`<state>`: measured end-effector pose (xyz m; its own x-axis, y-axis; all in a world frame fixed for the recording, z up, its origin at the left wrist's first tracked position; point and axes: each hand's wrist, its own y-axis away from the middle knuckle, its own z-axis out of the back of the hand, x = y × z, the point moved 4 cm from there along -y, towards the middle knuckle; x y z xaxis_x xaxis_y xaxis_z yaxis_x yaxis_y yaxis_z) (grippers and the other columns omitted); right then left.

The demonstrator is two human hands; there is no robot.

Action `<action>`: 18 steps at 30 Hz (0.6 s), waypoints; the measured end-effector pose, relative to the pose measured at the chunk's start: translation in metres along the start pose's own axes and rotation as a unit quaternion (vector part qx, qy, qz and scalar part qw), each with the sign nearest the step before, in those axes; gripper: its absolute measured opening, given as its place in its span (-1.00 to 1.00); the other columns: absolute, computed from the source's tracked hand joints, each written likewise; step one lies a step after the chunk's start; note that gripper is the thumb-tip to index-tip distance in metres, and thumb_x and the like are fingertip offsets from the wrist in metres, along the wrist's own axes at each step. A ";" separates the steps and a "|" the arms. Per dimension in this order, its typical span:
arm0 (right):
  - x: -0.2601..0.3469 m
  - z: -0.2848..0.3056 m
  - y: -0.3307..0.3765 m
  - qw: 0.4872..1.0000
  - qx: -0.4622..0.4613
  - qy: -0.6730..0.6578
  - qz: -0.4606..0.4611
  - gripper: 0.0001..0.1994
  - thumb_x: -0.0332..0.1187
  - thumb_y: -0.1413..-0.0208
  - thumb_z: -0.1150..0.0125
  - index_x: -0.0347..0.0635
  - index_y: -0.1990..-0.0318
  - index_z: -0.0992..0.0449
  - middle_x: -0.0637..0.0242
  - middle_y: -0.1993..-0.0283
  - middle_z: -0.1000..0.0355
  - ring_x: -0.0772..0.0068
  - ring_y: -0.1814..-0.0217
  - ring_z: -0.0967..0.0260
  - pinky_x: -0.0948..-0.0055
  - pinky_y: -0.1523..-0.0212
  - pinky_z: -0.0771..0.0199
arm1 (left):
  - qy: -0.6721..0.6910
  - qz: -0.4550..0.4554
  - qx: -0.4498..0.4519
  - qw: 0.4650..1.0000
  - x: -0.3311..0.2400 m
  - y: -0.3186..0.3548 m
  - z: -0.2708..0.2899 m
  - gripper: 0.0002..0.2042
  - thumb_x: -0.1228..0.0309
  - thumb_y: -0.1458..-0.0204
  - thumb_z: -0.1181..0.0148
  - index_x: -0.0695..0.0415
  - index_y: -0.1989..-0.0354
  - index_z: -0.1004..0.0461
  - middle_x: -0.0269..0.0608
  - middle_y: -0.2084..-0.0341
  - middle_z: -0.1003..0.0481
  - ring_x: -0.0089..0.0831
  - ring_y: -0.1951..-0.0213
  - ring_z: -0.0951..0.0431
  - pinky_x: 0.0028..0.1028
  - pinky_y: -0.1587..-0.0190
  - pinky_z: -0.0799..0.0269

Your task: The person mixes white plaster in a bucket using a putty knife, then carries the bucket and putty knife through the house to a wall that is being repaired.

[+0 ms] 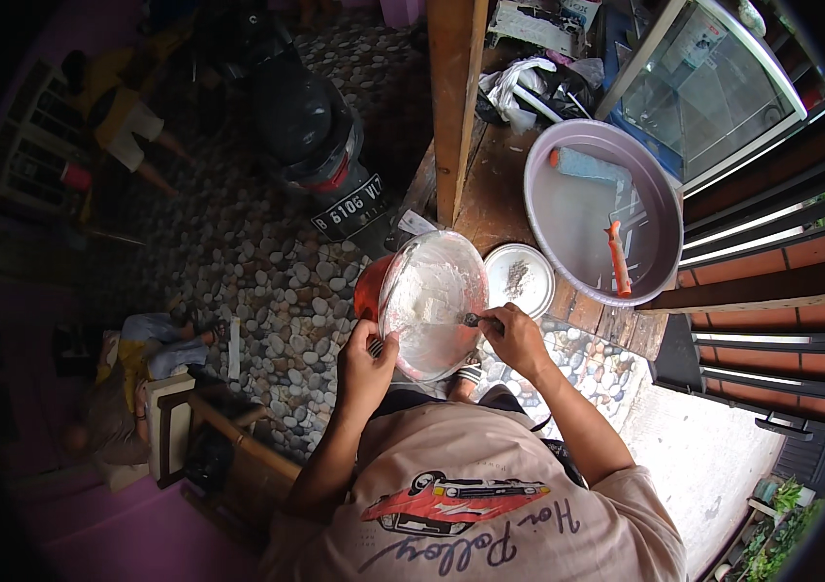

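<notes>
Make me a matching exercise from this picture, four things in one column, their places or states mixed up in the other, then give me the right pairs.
Things
1. Left hand
2. Paint roller
3. Round white lid
4. Motorcycle

Places and states
A. Bears greyish clumps, just right of the red bowl
B. Stands on the pebbled floor
C. Holds the left side of the bowl
D. Lies in the pale purple basin

Right pairs: 1-C, 2-D, 3-A, 4-B
</notes>
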<state>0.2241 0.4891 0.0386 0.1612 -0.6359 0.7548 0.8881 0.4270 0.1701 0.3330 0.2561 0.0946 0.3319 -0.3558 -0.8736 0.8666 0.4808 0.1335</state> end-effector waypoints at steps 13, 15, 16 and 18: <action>-0.010 -0.027 -0.010 0.999 -0.032 -0.019 0.024 -0.80 -0.39 -0.04 -0.24 -0.27 0.19 -0.57 0.02 0.27 -0.45 0.02 0.26 -0.46 0.25 0.20 -0.47 | 0.008 -0.018 0.009 1.000 -0.010 0.001 -0.005 -0.83 0.39 -0.04 -0.20 0.20 0.39 -0.35 -0.26 0.73 -0.29 -0.50 0.66 -0.28 -0.42 0.55 -0.23; -0.013 -0.029 -0.012 0.999 -0.037 -0.025 0.024 -0.80 -0.39 -0.05 -0.24 -0.28 0.19 -0.56 0.03 0.27 -0.45 0.07 0.29 -0.47 0.27 0.22 -0.47 | 0.008 -0.027 0.001 1.000 -0.008 0.001 -0.005 -0.83 0.39 -0.05 -0.20 0.19 0.40 -0.35 -0.30 0.75 -0.27 -0.52 0.66 -0.26 -0.43 0.57 -0.21; -0.014 -0.028 -0.013 0.998 -0.042 -0.031 0.024 -0.80 -0.40 -0.06 -0.23 -0.30 0.18 -0.56 0.04 0.27 -0.45 0.12 0.31 -0.48 0.30 0.24 -0.48 | 0.015 -0.036 -0.006 0.999 -0.007 0.001 -0.005 -0.83 0.39 -0.05 -0.20 0.19 0.40 -0.34 -0.31 0.76 -0.26 -0.52 0.67 -0.26 -0.43 0.57 -0.20; -0.013 -0.028 -0.014 0.998 -0.042 -0.044 0.012 -0.79 -0.37 -0.06 -0.23 -0.28 0.18 -0.56 0.03 0.24 -0.45 0.05 0.26 -0.47 0.26 0.21 -0.47 | 0.022 -0.046 -0.013 0.999 -0.008 0.001 -0.004 -0.83 0.39 -0.05 -0.20 0.18 0.40 -0.34 -0.32 0.77 -0.25 -0.52 0.67 -0.25 -0.42 0.58 -0.19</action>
<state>0.2214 0.4740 0.0087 0.1480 -0.5654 0.8115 0.9180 0.3838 0.1000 0.3292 0.2626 0.1000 0.2348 -0.3637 -0.9014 0.8826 0.4683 0.0410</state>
